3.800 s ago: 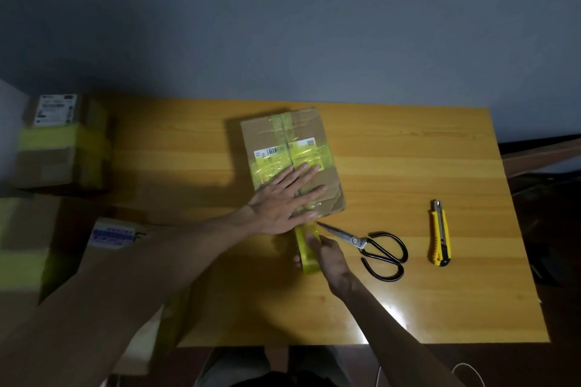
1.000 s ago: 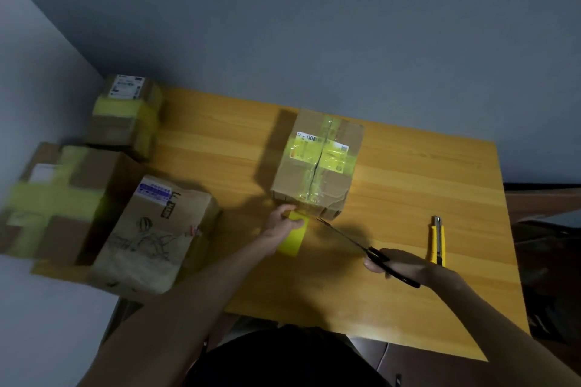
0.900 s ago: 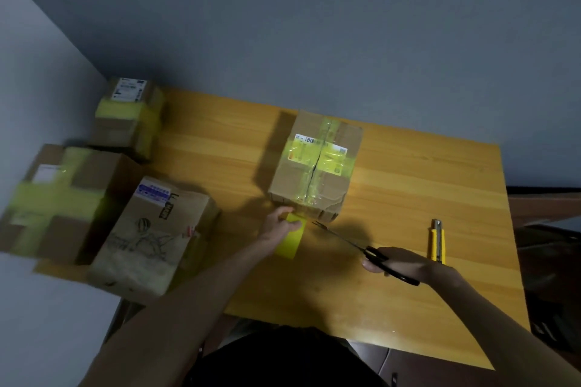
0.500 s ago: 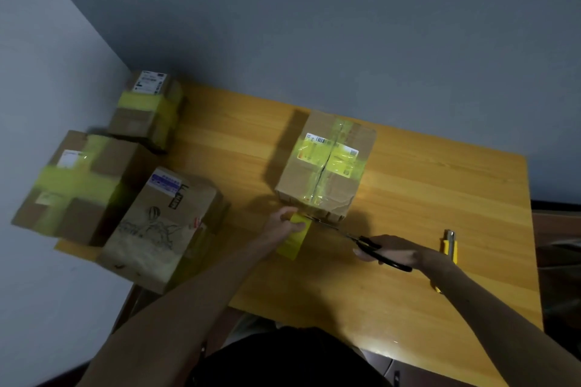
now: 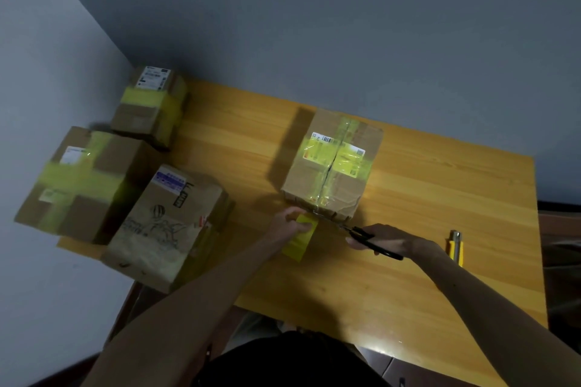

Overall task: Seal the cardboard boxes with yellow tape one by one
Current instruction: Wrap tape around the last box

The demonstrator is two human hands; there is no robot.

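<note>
Gripping a yellow roll of tape [image 5: 300, 239] with curled fingers, the left hand [image 5: 286, 223] rests on the orange wooden counter [image 5: 440, 198], just in front of a brown cardboard box [image 5: 330, 185]. This box stands near the middle of the counter. Its flaps are closed and yellow tape crosses its top over a white label, so its contents cannot be seen. The right hand [image 5: 386, 240] grasps black-handled metal scissors [image 5: 366, 236], and the blades reach the strip between roll and box at the near lower edge. A yellow utility knife [image 5: 456, 250] lies just right of this hand. At the left side stand three more closed boxes: a small taped box [image 5: 151, 107], a large taped box [image 5: 78, 182] and a brown box with a black drawing [image 5: 169, 223].
</note>
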